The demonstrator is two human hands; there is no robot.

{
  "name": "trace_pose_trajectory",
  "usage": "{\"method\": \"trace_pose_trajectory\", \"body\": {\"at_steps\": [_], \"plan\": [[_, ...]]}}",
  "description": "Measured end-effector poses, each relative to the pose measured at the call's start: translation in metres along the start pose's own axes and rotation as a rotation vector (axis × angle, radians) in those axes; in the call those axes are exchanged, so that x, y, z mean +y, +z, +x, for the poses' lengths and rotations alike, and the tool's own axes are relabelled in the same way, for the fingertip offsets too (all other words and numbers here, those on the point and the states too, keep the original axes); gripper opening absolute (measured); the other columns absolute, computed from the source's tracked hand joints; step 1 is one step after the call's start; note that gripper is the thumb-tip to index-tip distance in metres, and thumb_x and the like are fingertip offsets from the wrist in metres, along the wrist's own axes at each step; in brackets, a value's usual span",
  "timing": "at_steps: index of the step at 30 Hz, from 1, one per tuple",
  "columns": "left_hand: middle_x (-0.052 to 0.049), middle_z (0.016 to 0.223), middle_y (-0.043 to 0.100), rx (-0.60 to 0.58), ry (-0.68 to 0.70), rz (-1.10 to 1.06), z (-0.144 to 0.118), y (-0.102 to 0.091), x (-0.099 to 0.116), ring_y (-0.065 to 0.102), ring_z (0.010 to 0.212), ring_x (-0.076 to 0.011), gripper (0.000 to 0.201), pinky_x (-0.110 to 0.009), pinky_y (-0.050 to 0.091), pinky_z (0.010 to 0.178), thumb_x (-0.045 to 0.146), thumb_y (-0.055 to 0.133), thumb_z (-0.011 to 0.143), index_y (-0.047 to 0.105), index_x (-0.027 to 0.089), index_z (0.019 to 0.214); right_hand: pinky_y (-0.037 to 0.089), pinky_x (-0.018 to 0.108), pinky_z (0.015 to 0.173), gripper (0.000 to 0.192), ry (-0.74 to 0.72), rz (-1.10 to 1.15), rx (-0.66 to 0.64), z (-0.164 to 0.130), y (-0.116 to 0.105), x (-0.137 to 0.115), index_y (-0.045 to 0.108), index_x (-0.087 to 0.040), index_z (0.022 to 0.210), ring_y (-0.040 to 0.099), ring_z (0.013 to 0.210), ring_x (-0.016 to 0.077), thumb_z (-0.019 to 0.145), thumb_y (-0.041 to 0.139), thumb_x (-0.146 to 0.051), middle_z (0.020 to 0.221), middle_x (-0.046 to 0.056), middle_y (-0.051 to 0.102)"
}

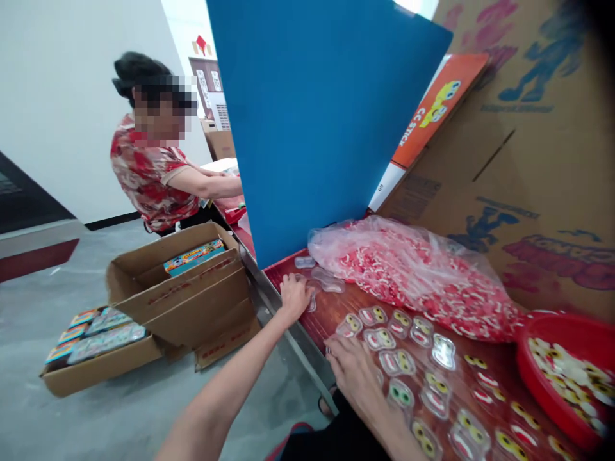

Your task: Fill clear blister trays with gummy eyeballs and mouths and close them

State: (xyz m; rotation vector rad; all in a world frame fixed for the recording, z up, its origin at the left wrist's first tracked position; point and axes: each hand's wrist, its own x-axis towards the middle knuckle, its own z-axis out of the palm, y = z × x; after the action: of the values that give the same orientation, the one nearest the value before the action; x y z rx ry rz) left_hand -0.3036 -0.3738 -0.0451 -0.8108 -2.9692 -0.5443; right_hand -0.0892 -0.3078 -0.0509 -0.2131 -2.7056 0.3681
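Note:
My left hand is at the table's edge, its fingers curled down around a clear plastic shell. Just beyond it are more clear shells with nothing in them. Lower down, my right hand rests at the near edge, fingers stretched forward and slightly bent, with nothing visible in them. Beside it lie several clear shells holding yellow eye pieces and red-and-white mouth pieces. One shell has green eyes. Loose eye and mouth pieces sit on the table to the right.
A large plastic bag of red-and-white pieces lies behind the shells. A red bowl holds yellow-and-white pieces. A blue panel and a printed carton stand behind. Open cardboard boxes are left; another person works beyond.

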Motion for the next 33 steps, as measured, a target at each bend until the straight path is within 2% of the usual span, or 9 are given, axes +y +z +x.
{"method": "trace_pose_trajectory", "body": {"at_steps": [3,6,9,14,18,20,25,29,33], "plan": [[-0.02,0.125,0.061,-0.044,-0.056,0.018,0.015,0.004,0.018,0.05,0.12,-0.0352,0.033,-0.047,0.043,0.095,0.035,0.061,0.086,0.072,0.016,0.111,0.042,0.039,0.095,0.031,0.001,0.024,-0.027,-0.001,0.005,-0.015,0.07,-0.027,0.109,0.065,0.102,0.0231,0.092,0.048,-0.013,0.113,0.006,0.073],[-0.021,0.126,0.062,-0.101,-0.105,0.011,0.026,0.007,0.025,0.053,0.118,-0.0347,0.028,-0.045,0.045,0.091,0.025,0.06,0.084,0.072,0.015,0.107,0.043,0.041,0.095,0.032,0.038,0.045,-0.071,-0.007,0.005,-0.015,0.07,-0.026,0.11,0.065,0.106,0.0254,0.089,0.049,-0.012,0.114,0.007,0.073],[-0.019,0.12,0.067,-0.145,-0.098,-0.008,0.029,0.008,0.025,0.057,0.115,-0.0337,0.025,-0.045,0.044,0.09,0.022,0.059,0.083,0.072,0.016,0.104,0.045,0.04,0.091,0.031,0.056,0.071,-0.124,-0.007,0.0,-0.009,0.071,-0.026,0.108,0.066,0.103,0.0259,0.088,0.051,-0.013,0.114,0.006,0.073],[-0.016,0.117,0.07,-0.175,-0.035,-0.029,0.025,0.007,0.016,0.059,0.115,-0.0319,0.031,-0.047,0.042,0.093,0.02,0.053,0.088,0.067,0.019,0.115,0.044,0.04,0.091,0.027,0.132,0.107,-0.16,0.004,-0.01,-0.006,0.071,-0.026,0.103,0.065,0.1,0.0255,0.089,0.053,-0.015,0.109,0.005,0.074],[-0.012,0.105,0.074,-0.208,0.002,-0.031,0.025,0.009,0.009,0.06,0.11,-0.0312,0.024,-0.046,0.042,0.09,0.018,0.051,0.087,0.073,0.022,0.096,0.04,0.043,0.098,0.027,0.177,0.128,-0.164,0.01,-0.007,-0.011,0.071,-0.027,0.104,0.065,0.105,0.0261,0.089,0.053,-0.013,0.111,0.005,0.074],[-0.012,0.109,0.072,-0.188,0.033,-0.025,0.025,0.009,0.007,0.057,0.113,-0.0313,0.027,-0.046,0.041,0.091,0.017,0.048,0.089,0.074,0.021,0.093,0.039,0.044,0.102,0.028,0.193,0.134,-0.148,0.011,-0.002,-0.012,0.071,-0.027,0.105,0.064,0.108,0.0258,0.088,0.053,-0.013,0.113,0.006,0.073],[-0.017,0.122,0.065,-0.085,0.071,-0.011,0.022,0.006,0.006,0.05,0.119,-0.0341,0.03,-0.051,0.037,0.095,0.019,0.043,0.093,0.071,0.018,0.104,0.039,0.047,0.105,0.027,0.247,0.187,-0.118,0.01,0.005,-0.011,0.072,-0.028,0.106,0.062,0.112,0.0261,0.088,0.056,-0.016,0.115,0.005,0.073],[-0.012,0.122,0.065,0.0,0.062,-0.038,0.022,-0.006,0.007,0.048,0.118,-0.032,0.027,-0.051,0.034,0.096,0.025,0.044,0.095,0.07,0.022,0.104,0.042,0.045,0.103,0.027,0.344,0.284,-0.053,0.017,0.003,-0.006,0.073,-0.026,0.108,0.063,0.113,0.0263,0.089,0.056,-0.02,0.115,0.007,0.073],[-0.008,0.119,0.069,0.099,0.046,-0.19,0.029,-0.015,0.008,0.05,0.118,-0.0281,0.022,-0.048,0.03,0.099,0.026,0.046,0.096,0.067,0.024,0.102,0.049,0.042,0.095,0.03,0.464,0.493,-0.006,0.039,-0.005,0.0,0.072,-0.02,0.112,0.069,0.1,0.0258,0.091,0.053,-0.027,0.106,0.009,0.075]]}}
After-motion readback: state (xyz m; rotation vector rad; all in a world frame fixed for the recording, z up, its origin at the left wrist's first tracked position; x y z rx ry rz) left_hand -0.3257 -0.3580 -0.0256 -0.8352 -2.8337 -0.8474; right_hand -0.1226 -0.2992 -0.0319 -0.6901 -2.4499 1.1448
